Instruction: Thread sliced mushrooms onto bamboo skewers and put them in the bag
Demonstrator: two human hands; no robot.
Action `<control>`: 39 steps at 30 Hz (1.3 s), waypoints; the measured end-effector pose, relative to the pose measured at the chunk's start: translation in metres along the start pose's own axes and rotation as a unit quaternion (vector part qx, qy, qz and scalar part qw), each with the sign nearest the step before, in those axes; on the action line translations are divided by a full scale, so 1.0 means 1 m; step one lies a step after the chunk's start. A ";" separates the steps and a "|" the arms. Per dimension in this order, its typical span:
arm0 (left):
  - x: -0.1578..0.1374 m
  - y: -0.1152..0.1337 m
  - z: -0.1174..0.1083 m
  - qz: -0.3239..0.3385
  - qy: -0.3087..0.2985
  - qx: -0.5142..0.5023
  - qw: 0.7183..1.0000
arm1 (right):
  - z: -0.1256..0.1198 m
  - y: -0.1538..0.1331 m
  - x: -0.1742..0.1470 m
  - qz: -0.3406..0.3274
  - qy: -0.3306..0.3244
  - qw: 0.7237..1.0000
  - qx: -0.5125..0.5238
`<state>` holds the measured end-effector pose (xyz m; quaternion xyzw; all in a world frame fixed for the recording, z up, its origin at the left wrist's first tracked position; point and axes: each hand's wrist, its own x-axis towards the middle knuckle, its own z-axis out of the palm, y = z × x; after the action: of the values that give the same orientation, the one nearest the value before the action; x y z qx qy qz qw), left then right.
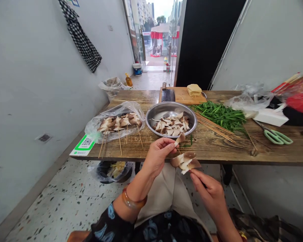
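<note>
My left hand (158,154) pinches a single oyster mushroom piece (180,139) by its pale stem, just in front of the bowl. Lower and to the right, my right hand (210,188) is closed at the end of a skewer carrying several threaded mushroom pieces (185,161); the skewer itself is mostly hidden by them, with a short tip showing near my left fingers. A steel bowl (149,126) holds more loose mushroom pieces (173,125). On the left, finished-looking mushroom skewers (118,122) lie on a clear plastic bag (93,127), their sticks pointing toward me.
Bare bamboo skewers (217,129) lie beside cut green leaves (219,116). Green-handled scissors (277,137) are at the right. Behind stand a cutting board (183,97), a cleaver (168,95) and stacked tofu sheets (194,89). A lined bin (113,171) sits below the wooden table (151,151).
</note>
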<state>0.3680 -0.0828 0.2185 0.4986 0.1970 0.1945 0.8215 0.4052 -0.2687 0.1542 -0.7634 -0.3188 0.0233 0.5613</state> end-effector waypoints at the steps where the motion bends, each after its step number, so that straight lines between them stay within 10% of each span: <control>1: -0.001 0.000 0.000 0.001 -0.001 0.003 1.000 | 0.000 0.000 -0.001 0.002 -0.004 1.000 0.001; 39: -0.004 -0.001 -0.008 0.040 -0.030 0.110 0.993 | -0.010 0.003 0.000 -0.029 -0.014 0.999 -0.037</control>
<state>0.3610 -0.0792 0.2142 0.5990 0.1720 0.1896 0.7587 0.4108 -0.2775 0.1554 -0.7738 -0.3495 0.0061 0.5283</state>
